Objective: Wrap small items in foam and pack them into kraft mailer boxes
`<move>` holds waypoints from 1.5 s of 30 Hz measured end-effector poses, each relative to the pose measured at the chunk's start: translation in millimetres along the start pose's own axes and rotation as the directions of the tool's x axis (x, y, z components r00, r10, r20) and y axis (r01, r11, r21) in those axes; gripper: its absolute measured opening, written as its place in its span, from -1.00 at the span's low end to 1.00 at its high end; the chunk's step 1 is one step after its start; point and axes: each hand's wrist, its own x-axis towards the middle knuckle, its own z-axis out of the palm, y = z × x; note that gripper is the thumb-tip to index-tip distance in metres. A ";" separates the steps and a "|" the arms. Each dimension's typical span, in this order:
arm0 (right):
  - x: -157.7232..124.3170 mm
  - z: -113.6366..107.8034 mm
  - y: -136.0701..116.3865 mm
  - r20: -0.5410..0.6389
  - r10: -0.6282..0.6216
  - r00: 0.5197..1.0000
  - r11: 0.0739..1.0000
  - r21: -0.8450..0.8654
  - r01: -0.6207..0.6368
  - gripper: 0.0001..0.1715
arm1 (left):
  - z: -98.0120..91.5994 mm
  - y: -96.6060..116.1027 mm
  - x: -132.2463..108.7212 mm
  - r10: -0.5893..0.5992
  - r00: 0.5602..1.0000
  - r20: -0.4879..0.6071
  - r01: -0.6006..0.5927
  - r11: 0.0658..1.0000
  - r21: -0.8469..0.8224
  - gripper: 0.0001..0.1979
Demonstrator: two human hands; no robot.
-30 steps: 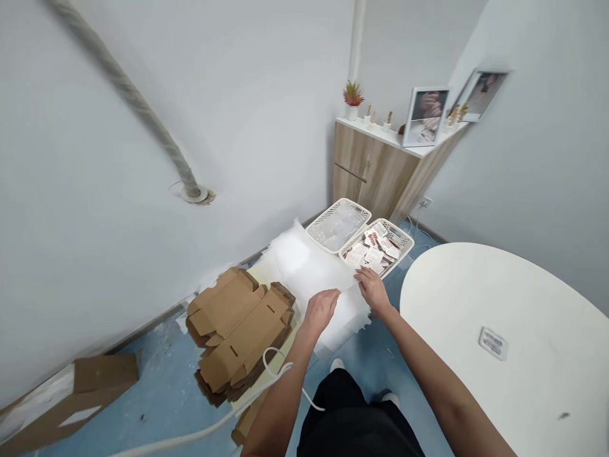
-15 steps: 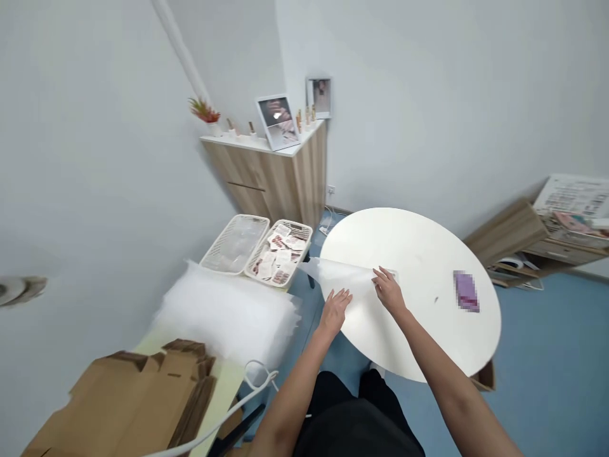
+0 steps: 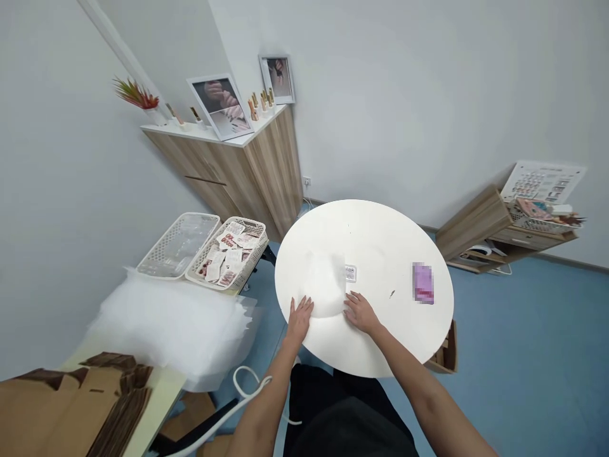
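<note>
A small nail-goods packing room: framed nail photos (image 3: 219,106) on a wooden cabinet (image 3: 228,165), flat cardboard cartons (image 3: 85,406), a basket of packets (image 3: 257,249).

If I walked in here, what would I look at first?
The big round white table in the middle catches your eye first, with the left hand and right hand pressing on a thin see-through sheet. To its left lies a puffy white pile of sheets, just below a white basket of small packets.
</note>
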 end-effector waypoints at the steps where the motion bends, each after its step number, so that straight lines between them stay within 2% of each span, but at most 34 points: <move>1: 2.3 -0.6 2.6 -0.006 0.007 1.000 1.000 0.018 -0.007 -0.71 | 0.6 -0.8 -1.2 -0.021 1.000 0.005 0.021 1.000 0.009 -0.43; 4: 17.1 -0.9 16.8 -0.049 0.102 0.994 0.994 0.051 -0.100 -0.65 | 1.3 -1.9 -2.8 -0.049 0.999 0.015 0.048 0.999 0.016 -0.34; 7: 39.9 5.9 37.4 -0.081 0.228 0.970 0.973 0.032 -0.226 -0.49 | 2.0 -2.4 -3.9 -0.054 0.998 0.035 0.053 0.999 0.007 -0.30; 12: 78.6 26.1 68.6 -0.027 0.226 0.974 0.974 0.016 -0.225 -0.27 | 4.6 -5.6 -5.9 -0.042 0.998 0.054 0.042 0.999 0.002 -0.35; 17: 92.8 29.4 86.9 0.057 0.229 0.972 0.973 -0.017 -0.229 -0.34 | 6.3 -10.9 -4.9 -0.037 0.999 0.034 0.038 0.999 -0.029 -0.41; 20: 90.1 17.1 90.7 -0.038 0.306 0.951 0.950 -0.041 -0.308 -0.39 | 4.6 -11.5 -4.0 -0.022 0.999 0.048 0.023 0.999 -0.033 -0.45; 23: 89.4 1.1 83.7 -0.179 0.357 0.917 0.931 -0.015 -0.365 -0.35 | 3.6 -7.7 -3.2 0.018 0.997 0.069 -0.016 0.999 -0.033 -0.47; 25: 91.3 -6.5 71.4 -0.197 0.314 0.929 0.948 0.008 -0.319 -0.31 | 4.6 -3.0 -2.2 0.043 0.996 0.074 -0.041 0.999 -0.035 -0.49; 28: 92.8 -8.3 44.6 -0.124 0.207 0.971 0.978 0.014 -0.207 -0.29 | 7.7 5.0 -0.2 0.058 0.996 0.073 -0.055 0.998 -0.038 -0.53; 31: 86.3 -0.3 16.4 -0.020 0.133 0.991 0.991 0.027 -0.132 -0.31 | 10.8 11.6 0.4 0.076 0.995 0.064 -0.074 0.997 -0.037 -0.55; 34: 74.3 10.3 -5.1 0.104 0.097 0.990 0.994 0.044 -0.102 -0.33 | 13.2 15.8 -2.0 0.106 0.994 0.040 -0.106 0.994 -0.023 -0.58; 38: 62.4 19.3 -19.9 0.222 0.126 0.967 0.990 0.032 -0.137 -0.33 | 14.5 17.7 -6.7 0.116 0.993 -0.014 -0.116 0.993 -0.017 -0.63; 41: 55.1 18.5 -24.9 0.222 0.159 0.962 0.986 0.023 -0.168 -0.29 | 12.6 17.0 -6.0 0.135 0.990 -0.044 -0.137 0.989 -0.051 -0.68; 45: 32.5 8.4 -30.7 0.123 0.197 0.973 0.977 0.056 -0.205 -0.29 | 6.4 14.3 5.0 0.147 0.986 -0.081 -0.160 0.967 -0.196 -0.75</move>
